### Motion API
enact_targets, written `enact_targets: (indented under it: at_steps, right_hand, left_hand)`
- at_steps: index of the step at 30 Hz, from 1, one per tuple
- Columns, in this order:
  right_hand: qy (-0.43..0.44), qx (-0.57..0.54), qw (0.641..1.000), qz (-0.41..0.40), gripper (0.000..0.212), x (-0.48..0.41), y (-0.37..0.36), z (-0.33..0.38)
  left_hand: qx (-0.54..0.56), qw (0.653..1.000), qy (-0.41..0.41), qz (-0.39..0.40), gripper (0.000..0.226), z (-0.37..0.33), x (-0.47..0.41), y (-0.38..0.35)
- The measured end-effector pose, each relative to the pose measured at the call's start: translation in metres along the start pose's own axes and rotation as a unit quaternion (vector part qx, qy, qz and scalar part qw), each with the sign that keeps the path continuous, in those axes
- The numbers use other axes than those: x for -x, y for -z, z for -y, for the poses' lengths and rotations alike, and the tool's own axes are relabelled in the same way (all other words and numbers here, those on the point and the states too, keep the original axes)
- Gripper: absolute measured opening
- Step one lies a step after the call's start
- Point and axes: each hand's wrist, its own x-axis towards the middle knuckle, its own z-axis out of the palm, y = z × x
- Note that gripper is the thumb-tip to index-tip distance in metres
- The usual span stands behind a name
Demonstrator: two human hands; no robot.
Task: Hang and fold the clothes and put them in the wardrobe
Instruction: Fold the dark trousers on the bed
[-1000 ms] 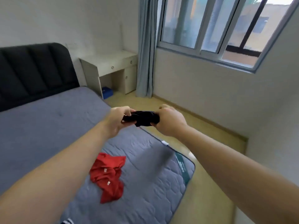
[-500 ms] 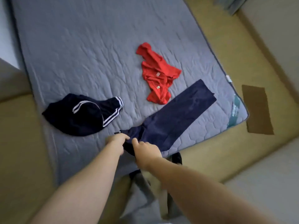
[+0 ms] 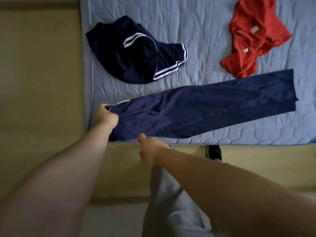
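Navy blue trousers point(image 3: 205, 106) lie stretched flat across the grey quilted mattress point(image 3: 196, 40), legs pointing right. My left hand point(image 3: 105, 114) grips the waistband's far corner at the mattress's left end. At the near edge of the mattress my right hand point(image 3: 150, 149) pinches the waistband's near corner. A crumpled dark navy garment with white stripes point(image 3: 135, 52) lies beyond the trousers. A crumpled red garment point(image 3: 253, 38) lies at the upper right.
The mattress ends at its near edge point(image 3: 222, 143) and left edge point(image 3: 85, 74), with yellowish wooden floor point(image 3: 39, 74) around. My grey trouser leg point(image 3: 167, 202) and a dark shoe point(image 3: 214, 152) stand by the bed.
A second ago both hands held the bunched dark trousers up in the air. The trousers now lie spread out on the mattress, and my view has tilted down over the bed.
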Motion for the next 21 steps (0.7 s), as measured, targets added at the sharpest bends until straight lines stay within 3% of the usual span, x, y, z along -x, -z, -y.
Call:
enact_targets:
  at_steps: [4, 8, 12, 15, 16, 19, 20, 21]
  right_hand:
    - [-0.089, -0.073, 0.993, -0.039, 0.042, -0.006, 0.026, -0.059]
    - [-0.199, -0.171, 0.958, -0.120, 0.040, -0.005, 0.062, -0.147]
    - [-0.278, -0.276, 0.901, -0.188, 0.037, -0.003, 0.101, -0.253]
    - [-0.303, -0.317, 0.874, -0.211, 0.029, 0.000, 0.130, -0.338]
    - [-0.309, -0.357, 0.851, -0.230, 0.031, 0.004, 0.139, -0.368]
    - [-0.346, -0.360, 0.828, -0.254, 0.039, 0.015, 0.159, -0.465]
    - [-0.359, -0.380, 0.813, -0.258, 0.044, 0.016, 0.160, -0.489]
    - [-0.357, -0.443, 0.774, -0.277, 0.046, 0.018, 0.165, -0.514]
  left_hand:
    - [-0.237, 0.969, -0.049, -0.053, 0.067, 0.006, 0.007, -0.031]
    - [-0.338, 0.923, -0.184, 0.006, 0.047, -0.014, 0.054, -0.103]
    - [-0.435, 0.846, -0.294, 0.096, 0.030, -0.041, 0.110, -0.201]
    - [-0.504, 0.796, -0.310, 0.127, 0.031, -0.049, 0.136, -0.269]
    - [-0.525, 0.784, -0.308, 0.122, 0.032, -0.049, 0.141, -0.288]
    - [-0.578, 0.747, -0.316, 0.090, 0.031, -0.049, 0.154, -0.335]
    - [-0.591, 0.734, -0.324, 0.079, 0.031, -0.049, 0.155, -0.348]
    - [-0.602, 0.724, -0.329, 0.068, 0.031, -0.051, 0.157, -0.361]
